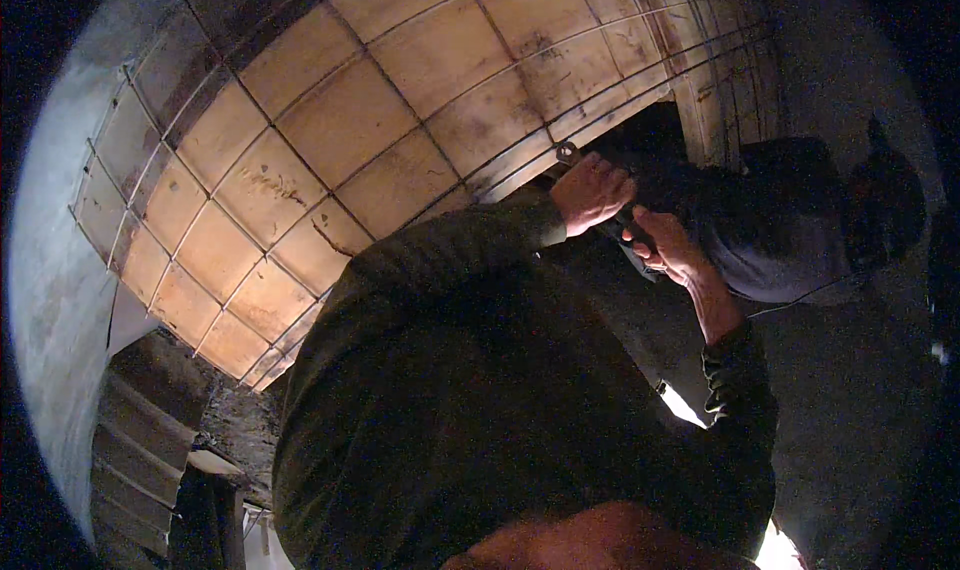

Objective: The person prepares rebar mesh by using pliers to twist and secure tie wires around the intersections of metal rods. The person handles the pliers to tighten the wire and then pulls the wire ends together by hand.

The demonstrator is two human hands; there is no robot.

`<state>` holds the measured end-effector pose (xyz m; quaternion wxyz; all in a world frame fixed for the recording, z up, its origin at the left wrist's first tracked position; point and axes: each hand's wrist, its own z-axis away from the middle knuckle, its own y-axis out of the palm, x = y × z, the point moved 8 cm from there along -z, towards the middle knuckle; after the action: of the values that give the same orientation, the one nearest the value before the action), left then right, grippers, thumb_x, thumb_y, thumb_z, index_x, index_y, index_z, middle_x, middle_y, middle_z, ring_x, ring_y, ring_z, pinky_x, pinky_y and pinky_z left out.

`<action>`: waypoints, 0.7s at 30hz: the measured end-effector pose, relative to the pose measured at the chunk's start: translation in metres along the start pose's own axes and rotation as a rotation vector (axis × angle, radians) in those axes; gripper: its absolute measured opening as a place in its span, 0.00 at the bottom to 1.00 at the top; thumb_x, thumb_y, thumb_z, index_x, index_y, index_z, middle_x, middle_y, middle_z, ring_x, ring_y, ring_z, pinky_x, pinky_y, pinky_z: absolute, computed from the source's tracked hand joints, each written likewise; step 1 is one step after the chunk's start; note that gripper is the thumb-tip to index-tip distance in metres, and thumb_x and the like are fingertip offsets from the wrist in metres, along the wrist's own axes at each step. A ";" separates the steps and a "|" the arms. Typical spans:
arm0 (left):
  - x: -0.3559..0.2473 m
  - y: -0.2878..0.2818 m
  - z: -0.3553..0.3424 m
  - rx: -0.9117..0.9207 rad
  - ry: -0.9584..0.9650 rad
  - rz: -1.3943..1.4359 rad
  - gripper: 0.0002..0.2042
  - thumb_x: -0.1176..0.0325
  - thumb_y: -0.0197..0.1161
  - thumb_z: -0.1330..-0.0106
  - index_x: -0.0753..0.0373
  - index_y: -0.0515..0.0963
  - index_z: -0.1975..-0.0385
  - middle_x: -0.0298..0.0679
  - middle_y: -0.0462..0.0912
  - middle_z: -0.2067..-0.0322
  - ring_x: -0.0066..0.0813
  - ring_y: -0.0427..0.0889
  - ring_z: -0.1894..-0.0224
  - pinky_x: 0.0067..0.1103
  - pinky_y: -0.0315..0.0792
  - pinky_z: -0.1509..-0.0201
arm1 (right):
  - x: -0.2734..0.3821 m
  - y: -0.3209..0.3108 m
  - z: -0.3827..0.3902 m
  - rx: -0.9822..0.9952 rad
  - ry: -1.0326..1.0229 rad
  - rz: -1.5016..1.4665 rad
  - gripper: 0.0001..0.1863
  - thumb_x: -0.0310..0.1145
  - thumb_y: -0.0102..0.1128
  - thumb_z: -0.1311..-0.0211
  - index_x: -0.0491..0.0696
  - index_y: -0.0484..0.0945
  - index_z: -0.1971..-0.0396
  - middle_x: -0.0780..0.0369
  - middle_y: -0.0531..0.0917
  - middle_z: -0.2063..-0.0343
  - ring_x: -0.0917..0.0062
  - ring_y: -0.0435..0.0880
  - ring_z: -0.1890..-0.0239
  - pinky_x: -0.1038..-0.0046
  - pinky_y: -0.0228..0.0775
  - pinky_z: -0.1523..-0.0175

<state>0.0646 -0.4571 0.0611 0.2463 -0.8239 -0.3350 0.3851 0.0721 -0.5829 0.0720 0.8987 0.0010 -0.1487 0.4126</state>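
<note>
My left hand is closed around a metal tool with a ring-shaped end, which pokes out beside my knuckles at the lower edge of a metal bar grid. Just below and to the right, my right hand grips a dark tool, whose shape is hard to make out in the shadow. The grid lies over tan panels that fill much of the upper view. Part of what both hands hold is hidden by my fingers.
Another person in dark clothing is close by on the right. A pale curved wall runs down the left rim. Dark ridged steps or slabs and a rough ledge lie at lower left. Bright light shows at lower right.
</note>
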 end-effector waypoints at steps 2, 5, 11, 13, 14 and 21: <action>0.005 0.018 0.004 0.041 -0.033 0.095 0.09 0.65 0.56 0.46 0.59 0.75 0.67 0.38 0.76 0.76 0.34 0.77 0.71 0.29 0.69 0.66 | 0.000 0.003 0.000 -0.056 -0.010 0.084 0.25 0.56 0.44 0.35 0.47 0.75 0.73 0.70 0.68 0.88 0.90 0.62 0.88 0.84 0.52 0.85; 0.017 0.041 -0.005 0.235 -0.035 0.242 0.09 0.65 0.57 0.46 0.60 0.77 0.66 0.41 0.77 0.80 0.39 0.80 0.73 0.34 0.72 0.71 | 0.026 0.004 0.010 -0.325 -0.260 0.736 0.25 0.56 0.46 0.36 0.45 0.75 0.69 0.65 0.73 0.85 0.78 0.71 0.84 0.73 0.65 0.78; 0.019 0.022 -0.017 0.300 -0.026 0.194 0.13 0.63 0.62 0.50 0.60 0.77 0.66 0.38 0.77 0.73 0.35 0.78 0.64 0.31 0.70 0.59 | 0.055 0.014 0.038 -0.779 -0.824 1.221 0.22 0.52 0.46 0.36 0.46 0.75 0.68 0.62 0.75 0.85 0.68 0.75 0.85 0.68 0.68 0.79; 0.008 0.004 -0.017 0.218 0.039 0.090 0.13 0.62 0.61 0.49 0.59 0.76 0.64 0.35 0.74 0.68 0.33 0.74 0.60 0.29 0.65 0.55 | 0.022 -0.018 0.011 -0.434 -0.387 0.651 0.23 0.53 0.45 0.35 0.47 0.75 0.68 0.65 0.73 0.87 0.75 0.70 0.88 0.72 0.62 0.83; 0.001 0.000 -0.010 0.134 0.072 0.055 0.12 0.63 0.60 0.48 0.59 0.75 0.65 0.35 0.74 0.67 0.32 0.73 0.60 0.30 0.65 0.55 | -0.019 -0.006 -0.002 -0.070 0.034 0.084 0.23 0.54 0.44 0.35 0.47 0.75 0.69 0.68 0.71 0.89 0.81 0.66 0.91 0.77 0.56 0.87; 0.017 0.055 -0.011 0.497 0.041 0.368 0.07 0.65 0.57 0.46 0.58 0.76 0.70 0.43 0.78 0.79 0.43 0.81 0.72 0.39 0.72 0.74 | 0.072 0.025 0.051 -0.842 -0.834 1.351 0.23 0.52 0.47 0.36 0.46 0.74 0.59 0.59 0.77 0.74 0.71 0.77 0.78 0.72 0.68 0.78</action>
<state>0.1010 -0.4824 0.0230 0.3731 -0.7927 -0.0705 0.4769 0.0838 -0.5195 0.1370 0.2635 -0.2664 -0.5706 0.7308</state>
